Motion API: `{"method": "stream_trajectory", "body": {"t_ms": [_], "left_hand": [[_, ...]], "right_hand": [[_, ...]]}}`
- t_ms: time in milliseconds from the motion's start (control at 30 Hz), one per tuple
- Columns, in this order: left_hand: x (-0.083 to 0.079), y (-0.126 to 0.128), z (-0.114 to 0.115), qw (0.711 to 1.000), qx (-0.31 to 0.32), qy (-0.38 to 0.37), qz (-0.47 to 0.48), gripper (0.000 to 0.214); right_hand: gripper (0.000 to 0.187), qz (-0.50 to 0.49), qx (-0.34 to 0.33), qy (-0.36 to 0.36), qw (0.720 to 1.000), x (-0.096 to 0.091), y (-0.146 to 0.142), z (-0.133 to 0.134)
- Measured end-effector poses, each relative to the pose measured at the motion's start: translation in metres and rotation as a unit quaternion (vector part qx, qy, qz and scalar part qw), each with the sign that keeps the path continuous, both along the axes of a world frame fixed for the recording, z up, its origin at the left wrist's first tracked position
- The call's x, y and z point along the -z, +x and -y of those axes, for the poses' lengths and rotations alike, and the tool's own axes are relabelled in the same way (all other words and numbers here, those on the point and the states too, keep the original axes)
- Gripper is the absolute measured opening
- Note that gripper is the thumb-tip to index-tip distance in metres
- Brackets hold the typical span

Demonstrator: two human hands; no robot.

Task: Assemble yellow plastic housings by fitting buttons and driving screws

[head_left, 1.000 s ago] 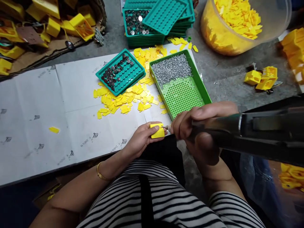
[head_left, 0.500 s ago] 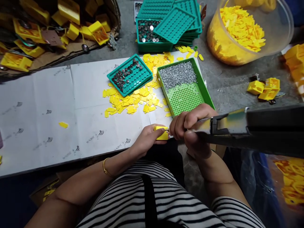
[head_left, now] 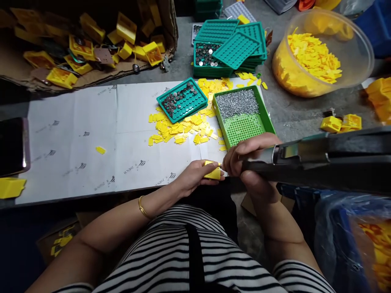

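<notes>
My left hand (head_left: 193,176) grips a small yellow plastic case (head_left: 213,173), thumb on top and fingers beneath. My right hand (head_left: 253,154) is wrapped around the front of a long, dark screwdriver (head_left: 305,160) with a metallic section. Its thin bit points left and meets the right side of the case; the exact contact is too small to see. Just beyond my right hand lies a green tray (head_left: 244,126) of small metal screws (head_left: 238,101). Loose yellow plastic pieces (head_left: 180,129) are scattered beside the tray, under and around a teal tray (head_left: 185,99) of round metal parts.
A cardboard box (head_left: 171,36) of yellow cases stands at the back left. Stacked teal trays (head_left: 226,34) and a clear tub (head_left: 356,61) of yellow pieces are behind. A dark phone-like object (head_left: 14,146) lies at the left edge, near a yellow case (head_left: 11,187).
The view has shifted, so the table contents appear farther right and the left edge shows more. Both hands keep the same hold on the case and screwdriver.
</notes>
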State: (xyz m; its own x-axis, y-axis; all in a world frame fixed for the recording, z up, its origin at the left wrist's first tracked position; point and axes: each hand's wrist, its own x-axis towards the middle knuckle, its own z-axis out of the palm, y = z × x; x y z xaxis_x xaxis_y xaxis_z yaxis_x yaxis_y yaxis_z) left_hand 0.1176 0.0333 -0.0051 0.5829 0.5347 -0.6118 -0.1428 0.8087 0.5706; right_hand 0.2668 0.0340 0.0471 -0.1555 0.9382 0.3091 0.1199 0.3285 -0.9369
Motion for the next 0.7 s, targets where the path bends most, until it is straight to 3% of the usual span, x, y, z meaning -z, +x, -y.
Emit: {"method": "stream_trajectory", "body": {"t_ms": [100,300,500,700], "left_hand": [[0.003,0.000,0.004,1.000,-0.001,0.011,-0.014,0.042],[0.002,0.004,0.008,0.999,0.002,0.019,-0.049,0.040],[-0.003,0.006,0.007,0.996,0.010,0.035,-0.079,0.037],[-0.004,0.001,0.000,0.998,0.039,-0.010,-0.042,0.027]], "right_hand": [[0.029,-0.037,0.002,0.028,0.999,-0.001,-0.002,0.005],[0.023,-0.086,-0.028,0.010,0.996,-0.005,-0.008,0.009],[0.040,-0.046,-0.033,-0.061,0.997,0.005,-0.004,0.003],[0.056,0.000,-0.008,-0.093,0.996,0.007,0.012,0.002]]}}
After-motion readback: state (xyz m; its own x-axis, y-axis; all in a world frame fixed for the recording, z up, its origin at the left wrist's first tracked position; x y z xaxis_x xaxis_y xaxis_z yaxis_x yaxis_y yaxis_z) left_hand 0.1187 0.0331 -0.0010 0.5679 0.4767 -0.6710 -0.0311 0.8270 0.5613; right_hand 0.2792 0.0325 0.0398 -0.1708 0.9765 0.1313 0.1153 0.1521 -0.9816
